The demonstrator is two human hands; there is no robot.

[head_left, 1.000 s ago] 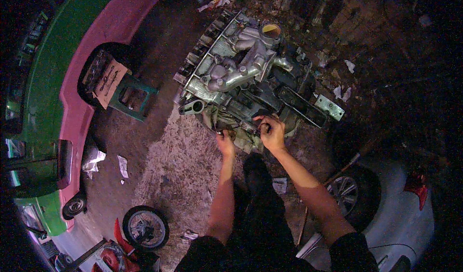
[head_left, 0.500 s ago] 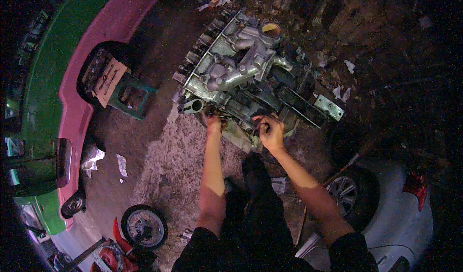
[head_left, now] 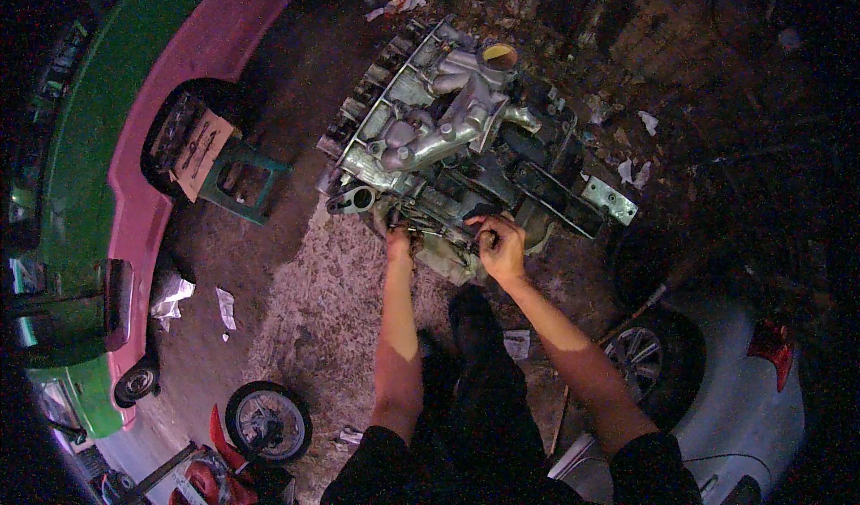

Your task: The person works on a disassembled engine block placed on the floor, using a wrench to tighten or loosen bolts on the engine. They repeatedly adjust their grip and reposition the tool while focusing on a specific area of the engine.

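A large metal engine (head_left: 439, 138), with pale silver intake pipes (head_left: 439, 142) on top, stands on the ground before me. My left hand (head_left: 399, 240) is at its near edge, below a light metal bracket with a round hole (head_left: 358, 200). Its blackened fingers are curled, and what they grip is hard to see. Beside them a thin, bright rod (head_left: 426, 231) points toward the right hand. My right hand (head_left: 502, 247) is closed at the engine's near right side, fingers dark with grime; what is in it is too dark to name. Pale cloth-like material (head_left: 448, 261) lies under the engine's near edge.
On the left stand a green and pink vehicle (head_left: 134, 165) and a green stool (head_left: 246, 183) beside cardboard with tools (head_left: 202, 151). A spoked wheel (head_left: 269, 422) is at the lower left. A pale car (head_left: 743, 415) is at the lower right. Paper scraps (head_left: 226, 308) litter the ground.
My left hand has drawn slightly back toward me, and the thin bright rod beside it shows more clearly. The right hand has barely shifted.
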